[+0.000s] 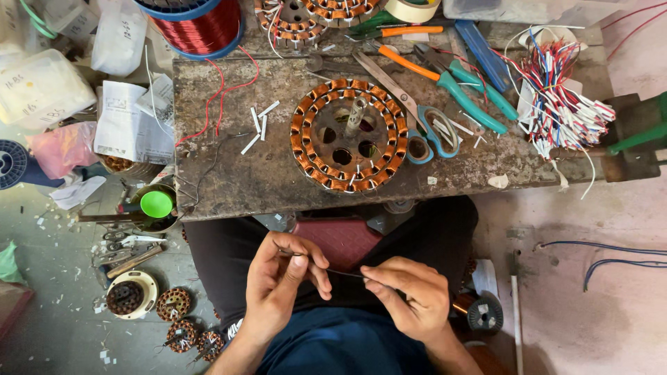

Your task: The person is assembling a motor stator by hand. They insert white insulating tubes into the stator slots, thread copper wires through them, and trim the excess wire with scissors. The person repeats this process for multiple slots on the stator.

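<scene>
My left hand (pixel 281 281) and my right hand (pixel 410 295) are held over my lap, below the low wooden bench (pixel 229 173). Between them runs a thin dark wire (pixel 344 273), pinched by the fingertips of both hands. On the bench above sits a round stator (pixel 349 135) wound with copper coils, a metal shaft standing at its centre. Neither hand touches the stator.
Blue-handled scissors (pixel 424 128), teal pliers (pixel 472 97) and a bundle of red, white and blue wires (pixel 563 97) lie on the bench's right. A red wire spool (pixel 198 24) stands at the back left. Small stators (pixel 174 305) and tools litter the floor at left.
</scene>
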